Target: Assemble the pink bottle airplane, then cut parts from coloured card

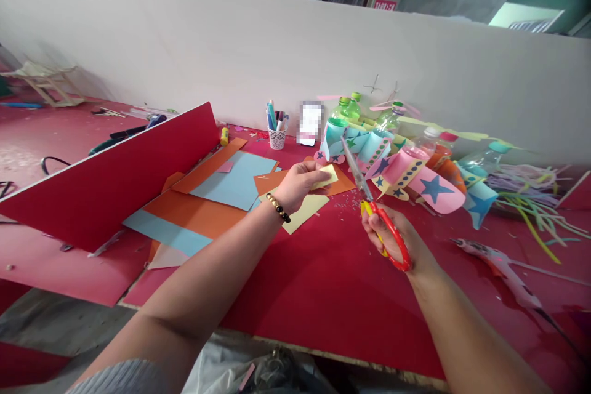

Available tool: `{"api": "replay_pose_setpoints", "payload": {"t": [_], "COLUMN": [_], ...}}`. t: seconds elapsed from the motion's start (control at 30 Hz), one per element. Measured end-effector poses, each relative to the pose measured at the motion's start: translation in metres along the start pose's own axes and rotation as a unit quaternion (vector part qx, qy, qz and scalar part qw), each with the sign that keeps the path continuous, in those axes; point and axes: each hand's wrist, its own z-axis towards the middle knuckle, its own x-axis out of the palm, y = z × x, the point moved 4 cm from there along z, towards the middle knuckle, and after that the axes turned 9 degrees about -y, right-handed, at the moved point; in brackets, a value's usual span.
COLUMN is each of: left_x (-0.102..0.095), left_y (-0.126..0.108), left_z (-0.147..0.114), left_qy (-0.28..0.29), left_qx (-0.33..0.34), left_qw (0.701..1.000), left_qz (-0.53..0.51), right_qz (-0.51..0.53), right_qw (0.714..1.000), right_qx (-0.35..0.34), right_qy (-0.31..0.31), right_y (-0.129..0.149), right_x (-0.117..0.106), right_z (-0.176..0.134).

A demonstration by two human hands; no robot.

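My left hand pinches a small piece of pale yellow paper between thumb and fingers, above the table. In my right hand is a pair of scissors with red and yellow handles; the blades point up and away, and appear closed, apart from the paper piece. Beneath my left hand lies a larger pale yellow sheet, with orange paper behind it. Blue sheets and more orange sheets overlap to the left. Tiny paper scraps lie near the scissors.
Several paper-and-bottle planes stand at the back right, beside a bundle of pastel strips. A pink glue gun lies at right. A pen cup, glue stick and phone are along the wall. A red divider stands left.
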Motion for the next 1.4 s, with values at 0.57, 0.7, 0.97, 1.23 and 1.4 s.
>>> {"api": "replay_pose_setpoints", "payload": {"t": [0.57, 0.7, 0.97, 1.23, 1.4], "left_x": [0.031, 0.035, 0.019, -0.001, -0.002], "left_y": [0.032, 0.038, 0.019, -0.004, -0.004], "left_z": [-0.015, -0.016, -0.005, 0.002, 0.003], "left_qy": [0.197, 0.179, 0.028, -0.047, -0.045], "left_qx": [-0.086, -0.103, -0.053, 0.015, 0.023], "left_qw": [0.96, 0.971, 0.996, 0.989, 0.99], "left_qz": [0.179, 0.118, -0.059, -0.141, -0.135], "right_qz": [0.112, 0.127, 0.151, 0.013, -0.03], "right_qw": [0.991, 0.989, 0.988, 0.993, 0.994], "right_qx": [-0.018, -0.013, 0.019, 0.086, 0.038], "right_qy": [-0.066, -0.078, 0.005, 0.086, 0.093], "right_y": [-0.005, 0.001, 0.0, 0.006, 0.016], "right_x": [0.0, -0.001, 0.003, 0.008, 0.009], "right_z": [0.004, 0.004, -0.004, -0.014, -0.017]}}
